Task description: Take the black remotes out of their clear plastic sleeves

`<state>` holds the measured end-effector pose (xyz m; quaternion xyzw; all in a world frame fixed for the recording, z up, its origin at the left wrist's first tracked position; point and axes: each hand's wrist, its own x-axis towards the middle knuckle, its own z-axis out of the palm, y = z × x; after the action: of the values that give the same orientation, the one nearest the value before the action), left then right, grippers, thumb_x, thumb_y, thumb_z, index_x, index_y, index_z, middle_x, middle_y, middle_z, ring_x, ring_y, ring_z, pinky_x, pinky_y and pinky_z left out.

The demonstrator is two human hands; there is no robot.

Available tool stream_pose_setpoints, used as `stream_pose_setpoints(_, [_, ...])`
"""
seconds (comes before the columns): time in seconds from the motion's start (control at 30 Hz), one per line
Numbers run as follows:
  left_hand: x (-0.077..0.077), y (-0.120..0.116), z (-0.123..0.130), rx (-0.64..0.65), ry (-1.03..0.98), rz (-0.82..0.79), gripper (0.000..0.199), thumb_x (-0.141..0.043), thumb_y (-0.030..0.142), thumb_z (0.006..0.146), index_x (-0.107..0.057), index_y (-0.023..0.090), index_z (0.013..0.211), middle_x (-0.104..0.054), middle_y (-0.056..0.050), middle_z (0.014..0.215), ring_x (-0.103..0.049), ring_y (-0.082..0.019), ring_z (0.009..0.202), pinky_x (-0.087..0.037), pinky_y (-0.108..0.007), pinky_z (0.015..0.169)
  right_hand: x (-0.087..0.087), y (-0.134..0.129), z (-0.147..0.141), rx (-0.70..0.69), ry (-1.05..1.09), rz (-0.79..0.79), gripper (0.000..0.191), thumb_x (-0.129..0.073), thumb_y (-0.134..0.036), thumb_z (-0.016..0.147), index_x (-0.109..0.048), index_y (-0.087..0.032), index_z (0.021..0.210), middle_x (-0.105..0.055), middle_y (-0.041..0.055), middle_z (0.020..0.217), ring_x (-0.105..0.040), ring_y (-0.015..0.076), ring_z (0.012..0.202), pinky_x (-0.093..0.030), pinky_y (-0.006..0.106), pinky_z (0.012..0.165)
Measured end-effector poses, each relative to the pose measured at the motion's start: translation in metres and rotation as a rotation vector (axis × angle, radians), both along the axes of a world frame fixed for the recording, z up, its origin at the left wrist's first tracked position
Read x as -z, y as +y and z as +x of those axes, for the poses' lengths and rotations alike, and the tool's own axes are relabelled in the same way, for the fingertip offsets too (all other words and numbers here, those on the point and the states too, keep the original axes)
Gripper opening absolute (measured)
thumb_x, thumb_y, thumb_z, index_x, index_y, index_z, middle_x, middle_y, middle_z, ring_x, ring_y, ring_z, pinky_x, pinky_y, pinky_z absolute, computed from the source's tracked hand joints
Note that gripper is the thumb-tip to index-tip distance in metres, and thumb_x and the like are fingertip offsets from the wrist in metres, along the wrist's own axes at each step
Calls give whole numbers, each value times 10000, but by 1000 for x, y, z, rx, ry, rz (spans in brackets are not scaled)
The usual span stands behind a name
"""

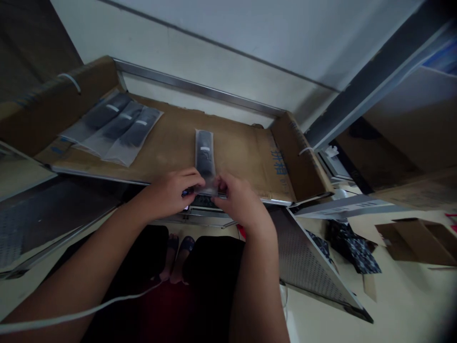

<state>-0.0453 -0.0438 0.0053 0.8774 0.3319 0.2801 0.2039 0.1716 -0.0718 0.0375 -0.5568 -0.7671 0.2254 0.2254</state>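
Observation:
A dark, long item with a white band lies in a frosted plastic bag (205,155) on the cardboard-lined shelf (171,133), near its front edge. My left hand (176,190) pinches the near left corner of this bag. At the near right corner, the fingers of my right hand (237,195) are closed on the bag's edge. What the dark item inside is, I cannot make out. To the left, three similar bagged dark items (130,131) lie side by side, slightly overlapping, with their white bands showing.
Cardboard side walls (296,152) are tied on with white ties. Below the shelf, perforated metal panels (314,262) stand out on both sides. On the floor at the right are a cardboard box (419,240) and a dark patterned bag (353,247). A white cord (107,305) crosses my lap.

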Motion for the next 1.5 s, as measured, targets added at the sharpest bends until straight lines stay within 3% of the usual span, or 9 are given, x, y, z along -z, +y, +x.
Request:
stream_pose_setpoints(0.13, [-2, 0, 2, 10, -33, 9, 219, -525, 78, 854, -675, 209, 946, -671, -14, 966, -638, -143, 859, -488, -269, 792, 3, -4, -8, -12, -25, 61, 176, -590, -64, 724, -626, -202, 829, -619, 0, 825, -522, 139, 740, -346, 255, 660])
stream_pose_setpoints(0.33, [-16, -9, -13, 1, -33, -106, 140, -639, 193, 840, -709, 241, 951, -718, 11, 875, -651, -143, 774, -504, -261, 724, -7, -12, 1, -53, -3, -107, 179, -601, -53, 721, -686, -196, 787, -648, -22, 718, -548, 118, 662, -362, 241, 635])
stream_pose_setpoints(0.47, [-34, -7, -26, -160, -169, -167, 98, -658, 326, 874, -713, 267, 931, -714, 34, 818, -632, -140, 707, -504, -260, 661, -7, -7, 12, 19, 175, -36, 146, -573, -114, 789, -686, -202, 818, -645, -26, 710, -565, 118, 655, -389, 233, 620])
stream_pose_setpoints(0.57, [-48, 9, -5, -308, -219, -37, 157, -593, 353, 925, -702, 272, 1003, -715, 21, 941, -632, -148, 779, -516, -286, 732, 6, 13, 15, 216, 365, 193, 95, -569, -199, 824, -663, -192, 839, -630, -10, 730, -553, 125, 650, -413, 240, 627])
stream_pose_setpoints(0.63, [-50, 24, 25, -307, -116, 54, 207, -578, 338, 922, -688, 241, 1068, -689, -25, 1080, -635, -179, 896, -517, -330, 840, 19, 28, 15, 335, 449, 298, 99, -570, -245, 830, -648, -189, 850, -625, -3, 738, -545, 129, 646, -424, 248, 635])
stream_pose_setpoints(0.73, [-38, 46, 67, -329, 219, 98, 260, -636, 294, 843, -685, 153, 1056, -616, -145, 1200, -560, -307, 1142, -458, -460, 997, 35, 42, 13, 428, 465, 337, 123, -570, -280, 825, -646, -185, 844, -623, 1, 722, -550, 138, 642, -432, 260, 648])
stream_pose_setpoints(0.83, [-22, 61, 82, -396, 412, 110, 237, -573, 219, 838, -685, 128, 1026, -576, -191, 1236, -483, -372, 1206, -446, -518, 975, 41, 45, 13, 461, 449, 322, 153, -570, -304, 823, -658, -181, 849, -633, 7, 725, -560, 146, 643, -435, 269, 658])
stream_pose_setpoints(1.3, [-18, 133, -39, -618, 486, 199, 244, -538, 174, 844, -688, 92, 1018, -579, -148, 1164, -473, -311, 1120, -413, -464, 984, 38, 43, 18, 460, 392, 229, 195, -569, -341, 854, -689, -188, 871, -661, 18, 742, -589, 165, 682, -426, 275, 676])
stream_pose_setpoints(1.5, [-23, 128, -36, -535, 230, 267, 274, -553, 199, 883, -637, 154, 1140, -572, -85, 1214, -467, -267, 1156, -378, -443, 1036, 31, 56, 17, 481, 479, 162, 237, -587, -395, 866, -692, -183, 873, -663, 17, 748, -579, 159, 663, -431, 266, 648])
